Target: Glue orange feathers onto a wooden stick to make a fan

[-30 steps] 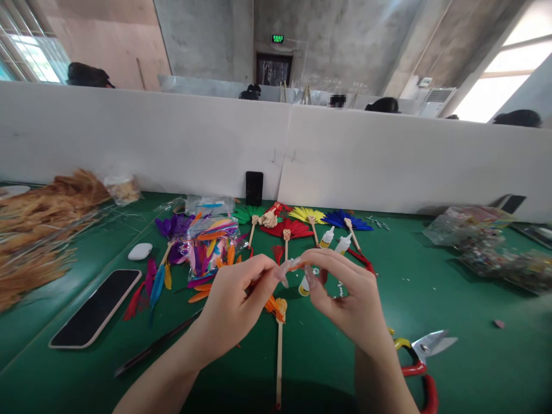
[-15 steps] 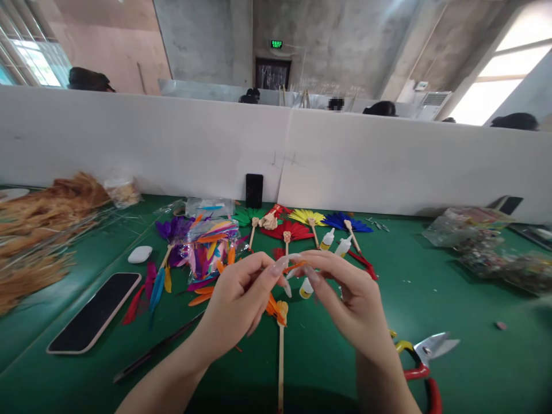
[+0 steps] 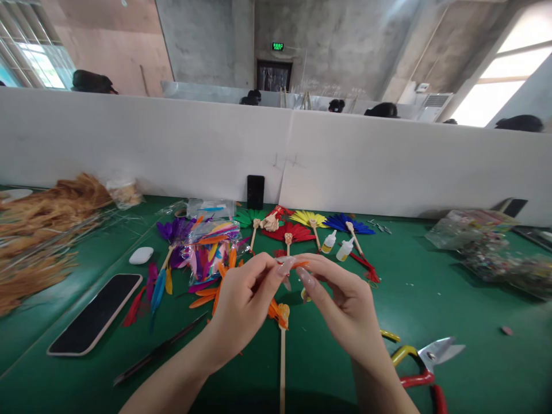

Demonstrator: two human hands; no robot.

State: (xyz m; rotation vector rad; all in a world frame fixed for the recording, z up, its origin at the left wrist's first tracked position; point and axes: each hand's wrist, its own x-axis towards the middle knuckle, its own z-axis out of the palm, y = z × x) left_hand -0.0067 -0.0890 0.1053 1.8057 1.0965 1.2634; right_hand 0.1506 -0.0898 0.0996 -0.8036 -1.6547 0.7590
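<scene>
Both hands meet over the middle of the green table. My left hand (image 3: 245, 302) pinches one end of a small orange feather (image 3: 301, 265), and my right hand (image 3: 345, 299) pinches its other end. Just below them lies a wooden stick (image 3: 283, 368) with a pale carved head, orange feathers (image 3: 275, 309) fanning from its left side. More orange feathers (image 3: 207, 296) are beside my left hand, partly hidden by it. A glue bottle behind my right fingers is mostly covered.
Finished-looking feather fans in red (image 3: 290, 232), yellow (image 3: 309, 218) and blue (image 3: 348, 223) lie behind. Two glue bottles (image 3: 345, 249) stand near them. Red-handled shears (image 3: 431, 355) are at right; a phone (image 3: 95, 315), a tweezer-like tool (image 3: 159, 349) and a feather bag (image 3: 213, 250) are left.
Both hands keep their pinch on the orange feather, with small finger shifts. My right hand has moved slightly left, and more of the shears' handles shows.
</scene>
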